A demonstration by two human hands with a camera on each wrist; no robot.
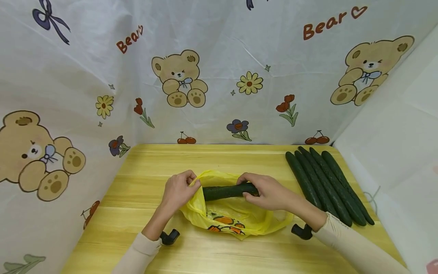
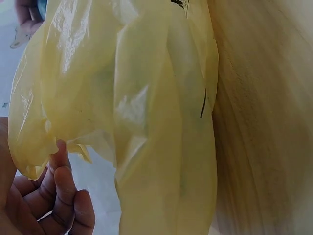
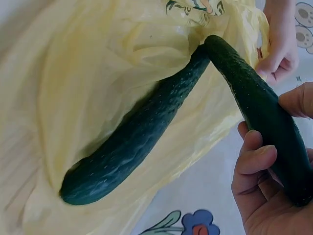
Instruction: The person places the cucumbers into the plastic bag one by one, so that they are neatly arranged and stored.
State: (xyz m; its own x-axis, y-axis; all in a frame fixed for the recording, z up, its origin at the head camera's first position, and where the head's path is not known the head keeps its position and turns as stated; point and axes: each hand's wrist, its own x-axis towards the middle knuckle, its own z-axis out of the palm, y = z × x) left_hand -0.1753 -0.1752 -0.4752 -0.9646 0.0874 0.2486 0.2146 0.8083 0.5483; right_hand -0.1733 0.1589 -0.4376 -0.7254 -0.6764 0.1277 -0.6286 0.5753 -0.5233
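In the head view, your left hand (image 1: 179,188) pinches the rim of a yellow bag (image 1: 193,213) between thumb and bent fingers, and the bag's mouth gapes just beside it. Your right hand (image 1: 265,188) has thumb and fingers curled round one end of a dark green cucumber (image 1: 222,192), which runs across the bag's mouth toward your left hand. Well to the right of your right hand, a row of other cucumbers (image 1: 328,184) lies side by side on the worktop (image 1: 137,198). Beyond both hands hangs a cloth (image 1: 219,34) printed with bears and flowers.

In the left wrist view, the fingers of your left hand bend in at the bag's gathered edge, and thin plastic hangs in folds beside them, a dim green shape faintly showing through.

In the right wrist view, your right hand grips the cucumber near its end, fingers on one side and thumb on the other. Ahead of that hand, a second cucumber (image 3: 137,134) lies against the bag; its tip meets the held one's far tip in view, but you cannot tell whether they touch
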